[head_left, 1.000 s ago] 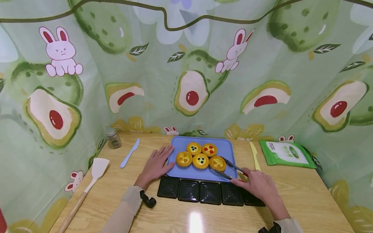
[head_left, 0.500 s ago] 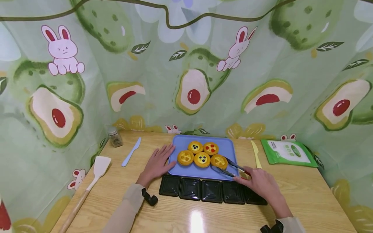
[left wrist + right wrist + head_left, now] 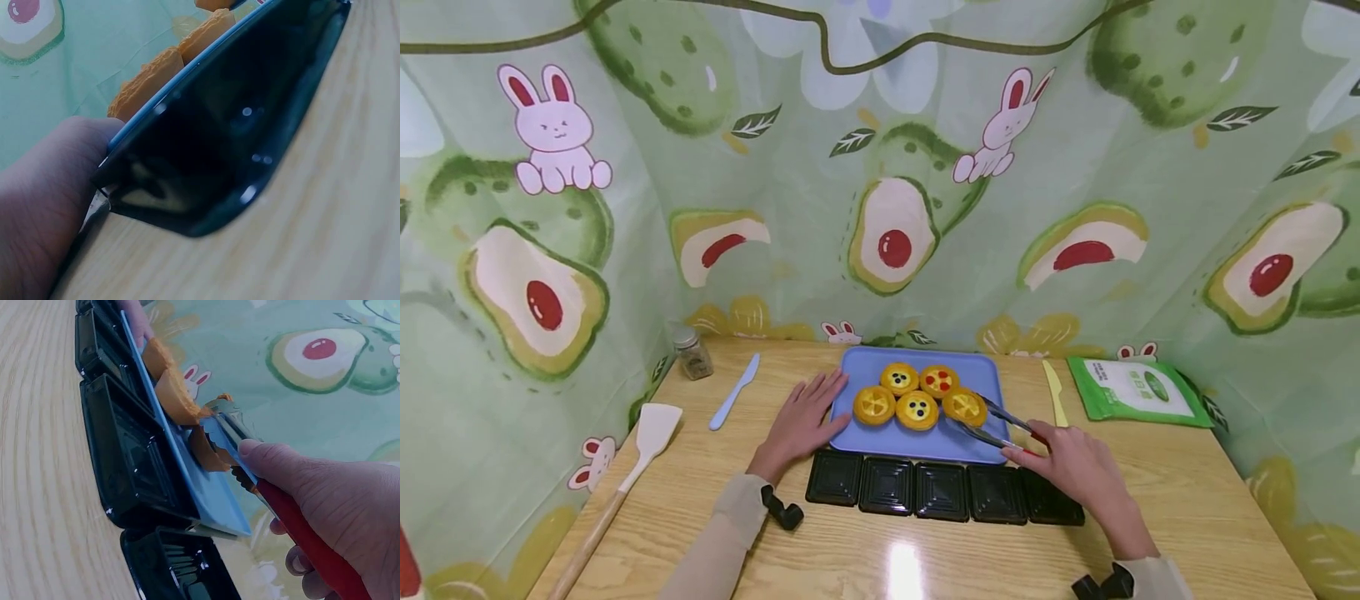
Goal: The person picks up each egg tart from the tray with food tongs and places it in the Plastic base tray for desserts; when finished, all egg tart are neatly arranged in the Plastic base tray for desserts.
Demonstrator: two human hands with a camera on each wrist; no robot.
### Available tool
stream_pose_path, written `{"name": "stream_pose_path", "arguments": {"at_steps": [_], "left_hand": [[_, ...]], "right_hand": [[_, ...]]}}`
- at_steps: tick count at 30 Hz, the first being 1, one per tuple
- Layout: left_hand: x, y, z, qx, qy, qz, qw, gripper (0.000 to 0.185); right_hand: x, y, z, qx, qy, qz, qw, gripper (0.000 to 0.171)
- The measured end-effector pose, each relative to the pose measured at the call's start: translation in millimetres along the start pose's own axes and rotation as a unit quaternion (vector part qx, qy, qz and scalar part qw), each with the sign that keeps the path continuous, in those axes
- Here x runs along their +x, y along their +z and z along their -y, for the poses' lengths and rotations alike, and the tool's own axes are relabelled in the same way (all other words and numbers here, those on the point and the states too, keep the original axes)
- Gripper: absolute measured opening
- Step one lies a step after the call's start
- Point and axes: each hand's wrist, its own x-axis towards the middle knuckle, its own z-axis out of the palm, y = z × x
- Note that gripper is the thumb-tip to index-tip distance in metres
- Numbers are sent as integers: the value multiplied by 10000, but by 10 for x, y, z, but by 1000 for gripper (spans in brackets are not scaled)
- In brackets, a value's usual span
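Observation:
My right hand (image 3: 1078,471) grips red-handled metal tongs (image 3: 306,550), thumb along one arm. Between the tong arms sits a toy egg tart (image 3: 965,407) with a yellow wedge pattern, seen side-on in the right wrist view and raised from the blue tray (image 3: 988,375). Several more tarts lie on the tray: two with dark berry dots, one with red pieces (image 3: 938,382), one with yellow wedges (image 3: 874,406). My left hand (image 3: 801,421) rests at the tray's left edge, fingers extended, thumb over the rim. In the left wrist view, a black container hides part of the tray.
A row of several black square containers (image 3: 942,492) stands before the tray. To the left are a blue knife (image 3: 734,392), a spice jar (image 3: 692,353) and a wooden-handled spatula (image 3: 632,471). On the right lie a yellow knife (image 3: 1055,392) and a green-white packet (image 3: 1138,392).
The tart in the tongs has risen slightly and moved a little right, up from the tray. My right hand moved with it; my left hand stayed at the tray's edge.

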Motion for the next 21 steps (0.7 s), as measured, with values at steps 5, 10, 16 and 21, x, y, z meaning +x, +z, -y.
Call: {"name": "stream_pose_path", "arguments": {"at_steps": [5, 10, 16, 21], "left_hand": [[4, 4, -2, -11, 1, 4, 10000, 79], [16, 13, 10, 14, -71, 14, 10000, 79], [16, 9, -3, -43, -120, 18, 9999, 79], [9, 14, -4, -135, -121, 27, 9998, 78]], "right_hand": [[-16, -50, 75, -27, -109, -54, 9999, 53], [-25, -73, 178, -31, -286, -176, 9994, 51], [-30, -74, 305, -48, -612, -319, 9976, 51], [-40, -69, 424, 78, -726, -277, 9969, 47]]}}
